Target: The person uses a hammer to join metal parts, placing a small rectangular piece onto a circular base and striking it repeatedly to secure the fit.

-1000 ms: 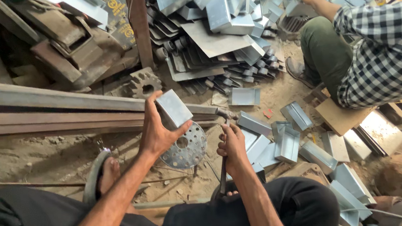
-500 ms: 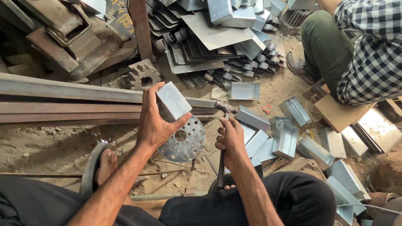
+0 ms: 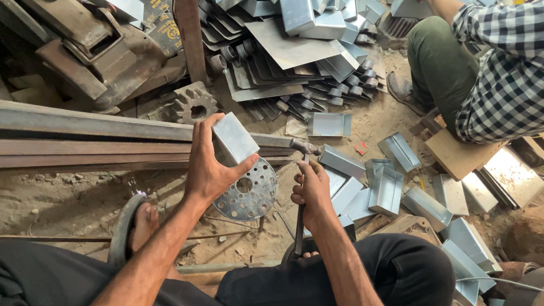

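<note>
Head view | left hand still grasps folded sheet-metal box, barely shifted | right hand stays clenched on hammer, head raised beside box.

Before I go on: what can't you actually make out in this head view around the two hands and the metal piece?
- Left hand holds a folded sheet-metal piece; its underside is hidden by palm and fingers.
- Right hand grips a hammer; the hand covers the middle of the handle.
- Perforated round disc: its upper left is hidden behind the left hand.
- Co-worker: cut off by the right and top edges.
</note>
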